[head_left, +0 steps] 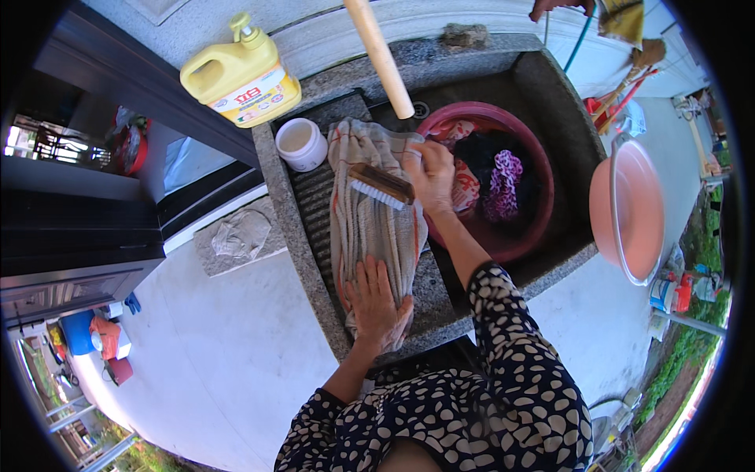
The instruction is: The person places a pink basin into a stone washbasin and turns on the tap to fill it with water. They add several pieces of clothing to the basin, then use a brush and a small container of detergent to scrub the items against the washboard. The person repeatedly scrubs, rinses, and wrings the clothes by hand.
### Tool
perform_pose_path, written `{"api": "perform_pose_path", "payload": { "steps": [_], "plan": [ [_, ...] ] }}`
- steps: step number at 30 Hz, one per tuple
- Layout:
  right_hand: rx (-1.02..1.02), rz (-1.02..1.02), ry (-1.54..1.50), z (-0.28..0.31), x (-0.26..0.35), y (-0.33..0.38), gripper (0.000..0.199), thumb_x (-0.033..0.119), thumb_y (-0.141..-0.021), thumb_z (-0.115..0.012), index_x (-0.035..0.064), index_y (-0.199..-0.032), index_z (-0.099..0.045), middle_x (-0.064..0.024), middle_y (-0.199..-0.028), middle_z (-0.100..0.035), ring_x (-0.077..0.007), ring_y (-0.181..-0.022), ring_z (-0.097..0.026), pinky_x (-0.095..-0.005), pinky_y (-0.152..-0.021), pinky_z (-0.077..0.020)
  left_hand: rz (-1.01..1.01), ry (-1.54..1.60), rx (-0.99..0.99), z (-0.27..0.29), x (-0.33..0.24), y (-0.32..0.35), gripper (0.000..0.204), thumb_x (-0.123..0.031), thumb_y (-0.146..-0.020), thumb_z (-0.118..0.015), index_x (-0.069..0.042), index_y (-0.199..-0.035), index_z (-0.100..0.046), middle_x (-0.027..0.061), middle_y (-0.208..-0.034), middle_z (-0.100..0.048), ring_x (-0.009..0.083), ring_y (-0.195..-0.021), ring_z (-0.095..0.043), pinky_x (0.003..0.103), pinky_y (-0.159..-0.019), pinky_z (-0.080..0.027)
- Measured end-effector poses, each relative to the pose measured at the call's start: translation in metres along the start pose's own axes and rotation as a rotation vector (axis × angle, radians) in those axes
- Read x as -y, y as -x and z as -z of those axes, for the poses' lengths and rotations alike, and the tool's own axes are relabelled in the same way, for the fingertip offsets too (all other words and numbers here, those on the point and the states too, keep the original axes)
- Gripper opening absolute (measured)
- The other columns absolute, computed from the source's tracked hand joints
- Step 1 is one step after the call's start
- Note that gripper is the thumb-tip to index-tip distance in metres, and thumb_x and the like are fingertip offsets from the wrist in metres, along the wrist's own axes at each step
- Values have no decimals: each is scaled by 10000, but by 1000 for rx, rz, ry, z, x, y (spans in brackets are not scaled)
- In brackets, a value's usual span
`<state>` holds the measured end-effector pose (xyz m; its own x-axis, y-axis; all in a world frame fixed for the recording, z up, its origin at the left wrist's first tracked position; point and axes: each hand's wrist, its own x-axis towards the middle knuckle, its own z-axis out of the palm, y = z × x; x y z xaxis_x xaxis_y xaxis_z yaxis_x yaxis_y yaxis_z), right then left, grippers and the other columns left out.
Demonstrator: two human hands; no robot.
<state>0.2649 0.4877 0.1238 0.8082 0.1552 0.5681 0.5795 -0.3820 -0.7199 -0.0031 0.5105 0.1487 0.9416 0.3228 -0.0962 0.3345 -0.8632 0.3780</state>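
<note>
A wet beige towel (346, 228) with thin reddish stripes lies lengthwise over the ridged stone washboard (311, 197). My left hand (373, 303) rests flat on its near end, fingers spread. At the towel's far right edge, the fingers of my right hand (431, 175) are closed on the fabric. Between the hands, nearer the right one, a wooden scrub brush (383, 185) with white bristles lies tilted on the towel; neither hand holds it. Just right of my right hand, a dark pink basin (544, 169) holds wet clothes, among them a purple-and-white patterned piece (503, 185).
The stone sink (578, 102) surrounds the basin. A white tub (301, 145) and a yellow pump jug (244, 75) stand at the far left. A pale wooden pole (381, 59) juts in above. A light pink basin (627, 212) is at the right; a grey cloth (240, 234) lies left.
</note>
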Motion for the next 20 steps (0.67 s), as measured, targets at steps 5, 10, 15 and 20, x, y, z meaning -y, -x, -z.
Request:
{"api": "perform_pose_path", "payload": {
  "steps": [5,10,15,20],
  "plan": [
    [670,-947,138,112,-88,48,330,268,-840,-523,7,-724,-689,-130,-614,-645,-235,-550,-644,-354,-547,-512,-13,6,-47,29,-11,-3,756,-344,-777,-698,-61,-1398,-372,200,-1459,-324,414,-1336,-310,580,-1048,-238],
    [526,-1065,444,149,-188,93,283,207,-815,-554,-47,-858,-673,-170,-759,-669,-229,-637,-667,-347,-539,-524,-173,113,-104,47,-23,-25,572,-246,-746,-735,-54,-1228,-494,141,-1219,-457,321,-1122,-446,465,-920,-330],
    [688,-1608,-679,114,-77,54,334,290,-899,-575,-11,-1014,-666,-174,-973,-696,-275,-806,-689,-382,-695,-550,-53,38,-93,21,-7,-41,467,-187,-744,-726,-100,-1161,-532,93,-1135,-489,275,-1060,-470,426,-857,-352],
    [1018,-1159,-1206,116,18,4,537,429,-911,-588,-48,-1158,-602,-188,-1088,-673,-321,-1010,-665,-465,-928,-507,-203,113,-217,-8,4,-50,528,-290,-719,-757,-172,-1190,-551,110,-1127,-509,285,-1063,-484,428,-853,-359]
  ]
}}
